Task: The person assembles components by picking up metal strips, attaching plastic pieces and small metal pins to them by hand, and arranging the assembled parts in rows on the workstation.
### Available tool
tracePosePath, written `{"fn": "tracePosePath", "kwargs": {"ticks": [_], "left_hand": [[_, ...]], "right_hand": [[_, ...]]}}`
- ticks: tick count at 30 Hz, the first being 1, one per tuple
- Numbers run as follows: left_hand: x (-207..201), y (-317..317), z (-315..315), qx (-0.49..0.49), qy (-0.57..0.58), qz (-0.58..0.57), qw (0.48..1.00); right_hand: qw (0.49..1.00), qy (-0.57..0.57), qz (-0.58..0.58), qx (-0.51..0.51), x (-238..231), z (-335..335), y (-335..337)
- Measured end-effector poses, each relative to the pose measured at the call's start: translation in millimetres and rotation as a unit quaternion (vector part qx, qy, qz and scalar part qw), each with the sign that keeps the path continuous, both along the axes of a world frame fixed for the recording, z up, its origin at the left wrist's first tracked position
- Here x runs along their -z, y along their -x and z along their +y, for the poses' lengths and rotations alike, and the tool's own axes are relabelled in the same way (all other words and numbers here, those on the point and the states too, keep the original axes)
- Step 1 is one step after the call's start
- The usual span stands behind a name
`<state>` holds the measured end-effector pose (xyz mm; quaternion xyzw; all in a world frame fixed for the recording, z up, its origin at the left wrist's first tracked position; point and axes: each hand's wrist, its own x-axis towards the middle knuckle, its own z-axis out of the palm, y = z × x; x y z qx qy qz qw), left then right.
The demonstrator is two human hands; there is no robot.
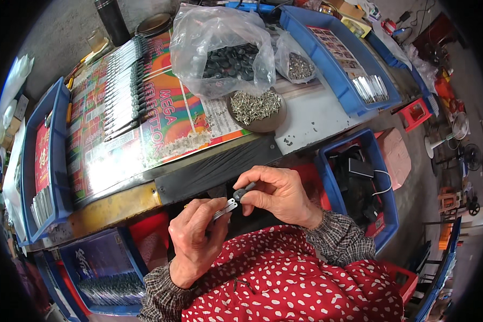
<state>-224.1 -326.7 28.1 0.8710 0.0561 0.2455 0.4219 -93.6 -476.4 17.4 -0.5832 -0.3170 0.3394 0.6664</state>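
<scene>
Over my lap, just in front of the bench edge, both hands meet. Pinched in my left hand (198,231) is a narrow silver metal piece (224,210) with small holes at its end. My right hand (282,196) grips a small black part (243,192) between thumb and fingers, close against the metal end; whether they touch I cannot tell. Beyond them, a round dish (277,123) on the bench holds small metal pins (254,106). Behind it, a clear plastic bag (190,45) contains black parts (232,61) like the one I hold.
A row of silver pieces with black ends (126,80) lies on the printed cardboard (169,126). Blue trays (64,161) flank the bench left and right (333,70). A smaller bag (310,78) holds metal bits. Below right stands a blue crate (389,212).
</scene>
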Motion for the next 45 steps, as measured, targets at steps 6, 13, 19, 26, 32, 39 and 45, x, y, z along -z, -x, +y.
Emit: {"fn": "tracePosePath", "kwargs": {"ticks": [6,13,19,26,32,39,45], "left_hand": [[0.9,1.1,-0.4,0.001,-0.011,0.008,1.0],[1.1,2.2,-0.4,0.015,0.004,0.025,1.0],[12.2,6.1,0.0,0.02,0.008,0.026,0.999],[22.8,9.9,-2.9,0.009,0.019,0.027,0.999],[31.6,11.9,-6.5,0.003,0.01,0.011,1.0],[36.2,11.1,-9.7,-0.015,0.005,0.019,1.0],[37.5,8.1,-8.1,-0.016,-0.011,0.004,1.0]], "right_hand": [[0.999,0.01,0.044,-0.006,0.7,-1.8,0.8],[0.994,-0.016,0.096,-0.054,11.1,1.4,3.0],[0.992,-0.013,0.093,-0.082,17.6,1.7,3.2],[0.995,0.015,0.028,-0.091,18.1,-2.0,4.5],[0.996,0.032,-0.013,-0.088,25.5,-4.7,8.1],[0.997,0.038,0.007,-0.064,31.2,-5.1,12.7],[0.998,0.019,-0.007,-0.056,33.4,-3.8,12.4]]}}
